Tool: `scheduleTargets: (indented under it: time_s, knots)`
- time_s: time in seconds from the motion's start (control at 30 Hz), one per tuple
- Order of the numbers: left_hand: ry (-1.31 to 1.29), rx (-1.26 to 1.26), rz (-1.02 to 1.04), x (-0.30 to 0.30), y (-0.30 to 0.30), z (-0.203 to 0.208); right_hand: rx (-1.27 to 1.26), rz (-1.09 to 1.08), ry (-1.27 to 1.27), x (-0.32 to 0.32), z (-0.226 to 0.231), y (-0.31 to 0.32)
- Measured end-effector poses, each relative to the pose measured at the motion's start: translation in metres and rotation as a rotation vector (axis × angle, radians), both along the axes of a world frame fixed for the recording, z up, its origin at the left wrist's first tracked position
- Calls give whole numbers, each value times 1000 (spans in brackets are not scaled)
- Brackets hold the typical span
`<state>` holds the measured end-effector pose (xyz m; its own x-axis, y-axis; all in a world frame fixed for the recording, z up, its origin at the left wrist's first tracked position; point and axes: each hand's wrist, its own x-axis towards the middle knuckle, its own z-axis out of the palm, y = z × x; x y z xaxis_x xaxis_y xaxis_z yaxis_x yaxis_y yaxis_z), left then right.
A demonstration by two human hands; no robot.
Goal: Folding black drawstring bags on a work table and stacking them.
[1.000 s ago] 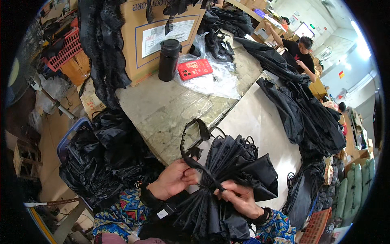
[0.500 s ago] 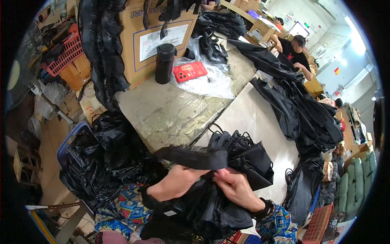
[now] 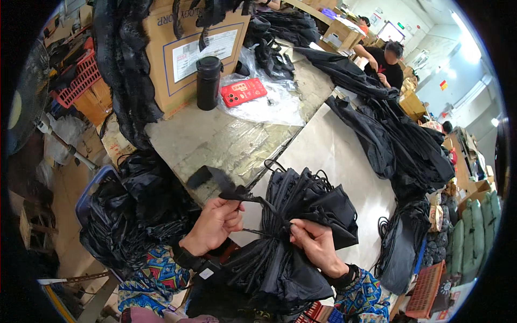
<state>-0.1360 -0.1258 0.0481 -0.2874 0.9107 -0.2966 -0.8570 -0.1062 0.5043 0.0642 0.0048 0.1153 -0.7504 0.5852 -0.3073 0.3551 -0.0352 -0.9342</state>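
A bundle of thin black cloth pieces (image 3: 307,202) with cord loops on its far end lies across the near part of the table. It is gathered narrow at the middle, and its folds fan out on both sides. A frayed black fabric strip (image 3: 215,175) runs around that narrow middle. My left hand (image 3: 218,223) is closed on the strip, just left of the bundle, and the loose end sticks up beyond the fingers. With thumb and fingers, my right hand (image 3: 315,245) pinches the bundle at its gathered middle, where the strip crosses. What lies under those fingertips is hidden.
A blue-rimmed basket (image 3: 86,199) heaped with black cloth stands at the left. Farther back are a carton (image 3: 161,81), a black bottle (image 3: 208,86) and a red phone (image 3: 242,92). Black cloth piles (image 3: 393,134) line the table's right side. Another person (image 3: 385,62) works beyond.
The strip was stretched level over the bundle between both hands. Now it bends around the gathered middle; my left hand has drawn left with it, and the bundle's folds show more fully.
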Motion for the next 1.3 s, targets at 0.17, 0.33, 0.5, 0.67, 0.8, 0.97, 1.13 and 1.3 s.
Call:
scheduleTargets:
  time_s: [0.17,0.33,0.5,0.67,0.8,0.97,1.13,1.3]
  knots:
    - [-215,127,31,11,4,28,241,86,-48,-2,-2,7]
    - [-48,297,-91,38,38,62,552,334,15,-13,11,-4]
    - [868,301,-29,54,45,57,555,251,58,-8,-17,0]
    - [1668,-151,98,29,22,38,510,251,-30,-11,2,-3]
    - [1762,-314,-368,8,-11,15,295,189,47,-10,-1,-1]
    - [1468,85,-145,20,4,16,253,262,26,-8,1,5]
    - [1181,213,-248,24,23,16,153,233,126,-3,-4,8]
    - [1332,302,-14,36,24,8,135,218,154,-1,-4,10]
